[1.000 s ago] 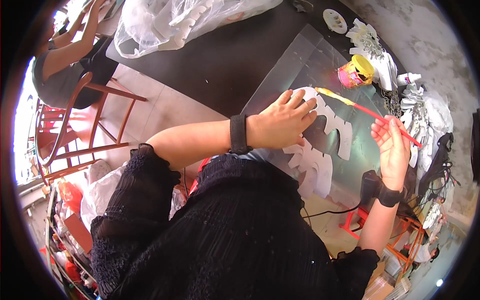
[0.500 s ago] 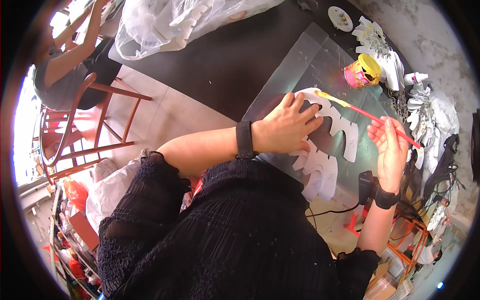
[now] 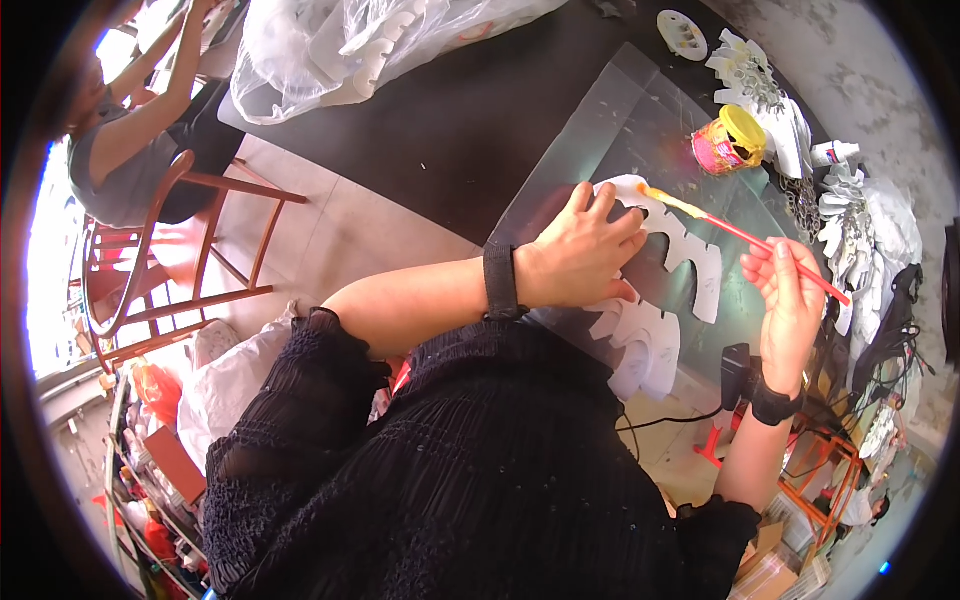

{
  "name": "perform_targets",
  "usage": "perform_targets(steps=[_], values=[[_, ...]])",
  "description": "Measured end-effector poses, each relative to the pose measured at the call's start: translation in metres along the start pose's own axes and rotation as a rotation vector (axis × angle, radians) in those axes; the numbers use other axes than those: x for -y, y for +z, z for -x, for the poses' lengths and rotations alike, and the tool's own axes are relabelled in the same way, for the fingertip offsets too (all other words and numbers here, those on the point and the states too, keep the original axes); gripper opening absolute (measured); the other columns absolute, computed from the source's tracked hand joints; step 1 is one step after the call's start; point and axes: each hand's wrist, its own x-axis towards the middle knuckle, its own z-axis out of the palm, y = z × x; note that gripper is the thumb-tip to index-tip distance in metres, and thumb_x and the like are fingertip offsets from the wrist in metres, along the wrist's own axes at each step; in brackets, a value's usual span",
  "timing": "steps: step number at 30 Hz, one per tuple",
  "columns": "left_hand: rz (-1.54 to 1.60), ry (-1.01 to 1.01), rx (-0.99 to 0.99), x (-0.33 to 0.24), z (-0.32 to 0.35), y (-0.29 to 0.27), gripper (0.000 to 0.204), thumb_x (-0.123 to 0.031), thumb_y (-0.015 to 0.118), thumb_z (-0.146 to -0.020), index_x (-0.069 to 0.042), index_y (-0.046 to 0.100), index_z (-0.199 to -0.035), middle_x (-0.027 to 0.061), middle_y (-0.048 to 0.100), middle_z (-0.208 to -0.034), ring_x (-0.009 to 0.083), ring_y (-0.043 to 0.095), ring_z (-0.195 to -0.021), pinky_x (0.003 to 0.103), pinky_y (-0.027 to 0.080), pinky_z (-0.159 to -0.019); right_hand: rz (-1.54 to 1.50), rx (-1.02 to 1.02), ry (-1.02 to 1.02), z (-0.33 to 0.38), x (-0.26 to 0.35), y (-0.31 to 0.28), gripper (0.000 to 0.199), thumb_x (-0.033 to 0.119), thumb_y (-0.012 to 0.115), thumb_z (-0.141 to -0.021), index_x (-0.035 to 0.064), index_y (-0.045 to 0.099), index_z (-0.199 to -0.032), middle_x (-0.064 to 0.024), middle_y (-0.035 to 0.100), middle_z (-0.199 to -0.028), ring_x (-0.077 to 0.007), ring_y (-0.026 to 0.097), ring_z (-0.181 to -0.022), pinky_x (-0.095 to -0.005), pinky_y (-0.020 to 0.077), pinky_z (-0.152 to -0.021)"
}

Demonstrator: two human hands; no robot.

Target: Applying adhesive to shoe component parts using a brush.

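My left hand (image 3: 590, 245) lies with fingers spread over a white curved piece with scalloped cut-outs (image 3: 700, 260), its fingertips touching the piece. My right hand (image 3: 788, 290) pinches a thin red-handled brush (image 3: 745, 236). The brush's yellowish, glue-smeared end rests on or just above the far end of the white piece, near my left fingertips; contact cannot be made out. More scalloped white pieces (image 3: 648, 345) lie on the near side of my left hand. A clear sheet (image 3: 600, 110) is under the work. Beyond it stands a pink and yellow tub (image 3: 718, 150).
Linked white pieces on chains (image 3: 780, 120), a small white bottle (image 3: 835, 153) and cables crowd the right edge by the wall. A plastic bag of white pieces (image 3: 380, 50) lies on the dark table (image 3: 450, 140). Another person (image 3: 130, 130) sits at far left on a wooden chair (image 3: 190, 240).
The brush end has shifted slightly along the far end of the white piece, with my right hand moving a little. My left hand stays on the piece. The whole view has shifted slightly.
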Motion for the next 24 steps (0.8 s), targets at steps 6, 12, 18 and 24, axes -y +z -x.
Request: perform_targets(steps=[6,12,18,24], values=[[-0.01,0.001,0.012,0.0,0.001,0.0,0.063,-0.051,0.066,-0.067,-0.006,0.055,-0.11,0.0041,0.048,-0.113,0.0305,0.038,-0.108,0.044,0.034,-0.088,-0.006,0.018,-0.074,0.002,0.006,0.01,0.019,0.015,0.051,-0.09,-0.0018,0.054,-0.098,-0.0114,0.062,-0.085,-0.0173,0.063,-0.075,-0.0282,0.05,-0.071],[-0.019,0.011,0.039,-0.001,0.001,-0.001,0.064,-0.051,0.065,-0.068,-0.005,0.054,-0.111,0.0048,0.047,-0.115,0.031,0.037,-0.109,0.043,0.034,-0.089,0.069,0.032,-0.048,0.008,0.006,-0.003,0.017,0.013,0.049,-0.091,-0.0019,0.054,-0.098,-0.0105,0.061,-0.087,-0.0169,0.062,-0.075,-0.0281,0.0496,-0.072],[-0.031,0.0,0.051,-0.001,0.0,0.0,0.066,-0.051,0.065,-0.068,-0.003,0.054,-0.112,0.0051,0.046,-0.115,0.0313,0.037,-0.11,0.043,0.034,-0.088,0.033,0.028,0.001,0.009,0.0,-0.001,0.017,0.013,0.05,-0.091,-0.0017,0.054,-0.097,-0.0104,0.062,-0.085,-0.0168,0.062,-0.074,-0.0276,0.0496,-0.07],[-0.01,-0.005,0.066,-0.003,-0.001,-0.002,0.067,-0.051,0.065,-0.068,-0.003,0.053,-0.112,0.0057,0.046,-0.112,0.0315,0.037,-0.11,0.041,0.035,-0.087,0.001,-0.034,-0.023,0.018,0.001,-0.013,0.017,0.013,0.05,-0.09,-0.0018,0.054,-0.097,-0.011,0.062,-0.086,-0.0167,0.062,-0.075,-0.0272,0.0494,-0.07]])
